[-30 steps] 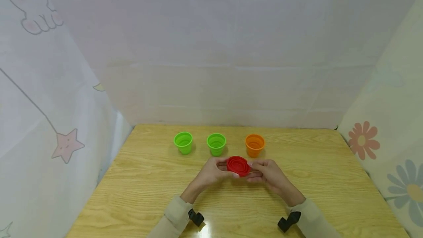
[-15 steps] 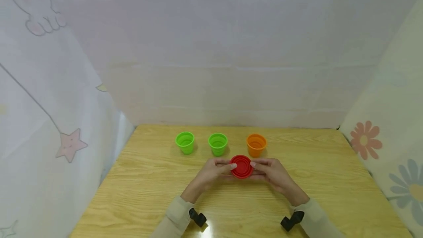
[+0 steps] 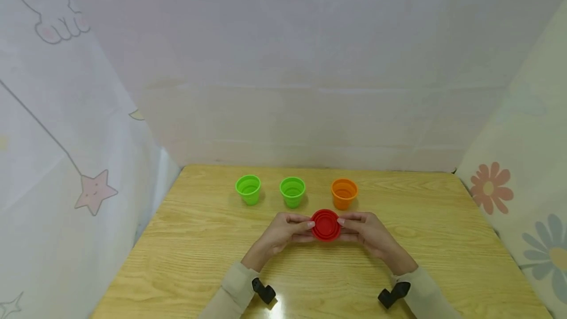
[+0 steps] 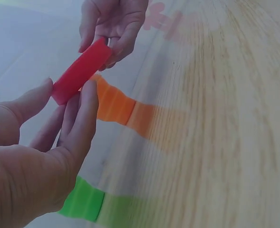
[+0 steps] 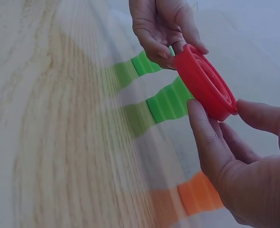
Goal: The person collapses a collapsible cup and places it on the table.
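Note:
Between both hands a red collapsible cup [image 3: 326, 225] is held above the table, folded flat into a disc with its rings facing up toward the head camera. My left hand [image 3: 283, 233] pinches its left edge, thumb on the rim and fingers beneath. On the opposite edge my right hand [image 3: 367, 234] pinches it the same way. The right wrist view shows the cup's side wall [image 5: 204, 88] tilted, with fingertips of both hands at its ends. Just beyond the hands stand a green cup [image 3: 292, 192] and an orange cup [image 3: 344, 194], both expanded and upright.
Another expanded green cup [image 3: 248, 190] stands at the left of the row near the back of the wooden table [image 3: 199, 240]. Patterned cloth [image 3: 283, 63] hangs behind the table and along both sides.
The red cup has turned from a slanted hold to face the head camera, level between the hands. My left thumb has moved up onto its rim. The standing cups keep their places.

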### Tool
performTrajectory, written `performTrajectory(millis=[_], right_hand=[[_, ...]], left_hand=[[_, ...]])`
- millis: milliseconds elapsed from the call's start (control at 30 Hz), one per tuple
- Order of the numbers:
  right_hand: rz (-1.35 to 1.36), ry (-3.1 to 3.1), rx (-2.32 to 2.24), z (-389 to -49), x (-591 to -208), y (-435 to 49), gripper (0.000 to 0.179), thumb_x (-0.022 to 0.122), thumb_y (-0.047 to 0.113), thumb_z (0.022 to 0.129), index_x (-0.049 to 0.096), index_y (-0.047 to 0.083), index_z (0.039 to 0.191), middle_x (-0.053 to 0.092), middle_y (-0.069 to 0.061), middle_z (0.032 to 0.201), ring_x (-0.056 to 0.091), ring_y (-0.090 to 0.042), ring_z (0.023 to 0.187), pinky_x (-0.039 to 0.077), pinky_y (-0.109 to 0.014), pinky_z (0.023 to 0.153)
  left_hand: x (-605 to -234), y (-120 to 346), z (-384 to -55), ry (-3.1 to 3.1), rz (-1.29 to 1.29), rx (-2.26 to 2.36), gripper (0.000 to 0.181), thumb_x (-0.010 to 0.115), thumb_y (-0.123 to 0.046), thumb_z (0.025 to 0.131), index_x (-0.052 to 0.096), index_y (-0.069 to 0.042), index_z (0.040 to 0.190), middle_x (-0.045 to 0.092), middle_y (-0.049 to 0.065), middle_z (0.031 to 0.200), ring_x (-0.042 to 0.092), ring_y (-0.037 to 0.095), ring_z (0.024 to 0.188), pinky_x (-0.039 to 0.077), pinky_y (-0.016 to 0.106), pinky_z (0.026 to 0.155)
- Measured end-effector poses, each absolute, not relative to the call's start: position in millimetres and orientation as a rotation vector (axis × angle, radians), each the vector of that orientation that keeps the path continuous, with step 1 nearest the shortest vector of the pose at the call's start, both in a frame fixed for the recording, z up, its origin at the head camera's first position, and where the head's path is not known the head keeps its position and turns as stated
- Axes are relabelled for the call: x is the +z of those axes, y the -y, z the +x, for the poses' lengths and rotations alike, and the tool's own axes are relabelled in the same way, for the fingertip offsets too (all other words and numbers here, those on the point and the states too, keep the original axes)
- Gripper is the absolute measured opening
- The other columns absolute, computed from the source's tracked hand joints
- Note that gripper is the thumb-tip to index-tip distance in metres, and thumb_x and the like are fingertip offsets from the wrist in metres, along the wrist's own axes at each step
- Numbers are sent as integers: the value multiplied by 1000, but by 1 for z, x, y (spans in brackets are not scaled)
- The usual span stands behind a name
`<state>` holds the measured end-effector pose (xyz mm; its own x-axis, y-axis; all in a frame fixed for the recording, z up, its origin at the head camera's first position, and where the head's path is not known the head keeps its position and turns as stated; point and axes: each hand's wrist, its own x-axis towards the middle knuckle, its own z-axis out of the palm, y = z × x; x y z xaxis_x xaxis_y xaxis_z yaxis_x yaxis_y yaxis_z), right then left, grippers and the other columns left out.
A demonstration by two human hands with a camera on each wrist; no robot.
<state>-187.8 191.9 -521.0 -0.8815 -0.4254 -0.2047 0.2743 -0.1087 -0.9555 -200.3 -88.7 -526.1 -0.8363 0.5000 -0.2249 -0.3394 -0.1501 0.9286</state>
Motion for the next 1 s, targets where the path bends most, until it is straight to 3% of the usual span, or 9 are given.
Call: performTrajectory(millis=[233, 433, 667, 833, 1000], right_hand=[[-129, -1718, -2063, -188, -525, -208, 45, 66, 13, 105, 58, -11, 142, 78, -4, 120, 77, -20, 107, 62, -45, 99], [-178, -1712, -2080, -185, -517, -232, 35, 63, 12, 106, 65, -4, 137, 79, 0, 117, 78, -18, 105, 63, -42, 98], [-238, -1748, -2091, -190, -508, -259, 27, 59, 10, 108, 70, 2, 132, 80, 1, 115, 79, -17, 103, 64, -40, 97], [-279, -1795, -2072, -199, -509, -285, 26, 55, 8, 109, 75, 13, 126, 80, 4, 117, 79, -16, 103, 64, -40, 96], [-281, -1823, -2053, -206, -511, -318, 30, 53, 6, 110, 77, 19, 123, 80, 5, 116, 79, -16, 102, 65, -38, 94]], left_hand=[[-522, 68, -203, -1670, 211, 2008, 33, 69, -6, 101, 68, 13, 128, 79, 14, 108, 78, 19, 91, 66, 41, 92], [-516, 45, -205, -1699, 217, 2013, 29, 70, -5, 100, 71, 11, 125, 78, 19, 111, 78, 18, 89, 67, 36, 88], [-503, 16, -206, -1691, 230, 2039, 29, 70, -5, 101, 71, 10, 125, 75, 26, 120, 80, 25, 96, 59, 51, 100], [-501, -12, -207, -1697, 189, 2080, 28, 71, -7, 100, 73, 8, 124, 76, 24, 120, 79, 33, 102, 59, 51, 98], [-499, -50, -207, -1696, 112, 2142, 26, 73, -6, 99, 75, 7, 120, 78, 22, 113, 80, 31, 100, 60, 52, 97]])
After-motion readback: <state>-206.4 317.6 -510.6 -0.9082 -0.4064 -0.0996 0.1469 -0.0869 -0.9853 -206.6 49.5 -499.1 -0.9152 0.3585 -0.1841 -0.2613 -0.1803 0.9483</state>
